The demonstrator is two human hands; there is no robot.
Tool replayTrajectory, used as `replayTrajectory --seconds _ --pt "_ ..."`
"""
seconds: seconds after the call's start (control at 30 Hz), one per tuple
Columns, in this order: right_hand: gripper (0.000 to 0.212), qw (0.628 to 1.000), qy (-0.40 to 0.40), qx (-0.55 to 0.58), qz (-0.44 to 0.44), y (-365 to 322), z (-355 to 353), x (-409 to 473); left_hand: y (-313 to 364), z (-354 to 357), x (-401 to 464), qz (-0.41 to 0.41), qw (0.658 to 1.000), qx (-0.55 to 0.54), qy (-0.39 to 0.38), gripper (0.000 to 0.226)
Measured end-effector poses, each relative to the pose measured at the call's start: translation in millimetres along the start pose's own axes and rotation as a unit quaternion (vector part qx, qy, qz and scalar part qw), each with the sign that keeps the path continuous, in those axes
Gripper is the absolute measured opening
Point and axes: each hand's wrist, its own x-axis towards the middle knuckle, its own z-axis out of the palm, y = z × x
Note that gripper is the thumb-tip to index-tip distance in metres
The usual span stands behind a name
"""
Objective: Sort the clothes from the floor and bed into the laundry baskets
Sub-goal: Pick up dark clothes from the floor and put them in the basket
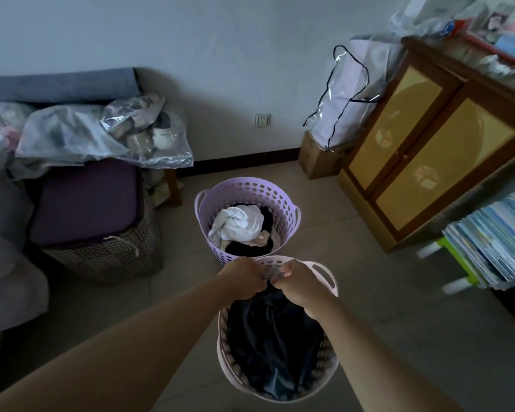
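Two perforated laundry baskets stand on the floor in a line ahead of me. The far purple basket (289, 203) holds a crumpled white garment (241, 221) over dark and beige clothes. The near pink basket (329, 278) is filled by a dark garment (274, 337). My left hand (244, 278) and my right hand (298, 283) are side by side above the pink basket's far rim, both pinching the top edge of the dark garment, which hangs down from them into the basket.
A woven hamper with a purple cushion (101, 233) and plastic-wrapped bundles (101, 132) stand at left. A wooden cabinet (428, 156) is at right, a cardboard box (318, 159) beside it, and stacked books (494, 236) at the right edge. Tiled floor lies between.
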Motion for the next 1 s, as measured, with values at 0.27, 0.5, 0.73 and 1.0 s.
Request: replayTrajectory --seconds 0.27,0.5,0.73,1.0 --pt "0.04 0.997 -0.045 -0.055 -0.03 -40 57 20 -54 -40 -31 -0.054 0.994 -0.068 0.061 0.035" --pt "0.042 0.988 -0.061 -0.125 -0.063 -107 119 4 -122 -86 -65 -0.104 0.976 -0.149 0.119 0.038" --pt "0.034 0.976 -0.11 -0.158 -0.099 -165 213 -6 -211 -132 -108 -0.157 0.957 -0.174 0.171 0.046" --pt "0.045 0.959 -0.155 -0.195 -0.138 -220 329 -32 -319 -170 -168 -0.207 0.928 -0.223 0.216 0.047"
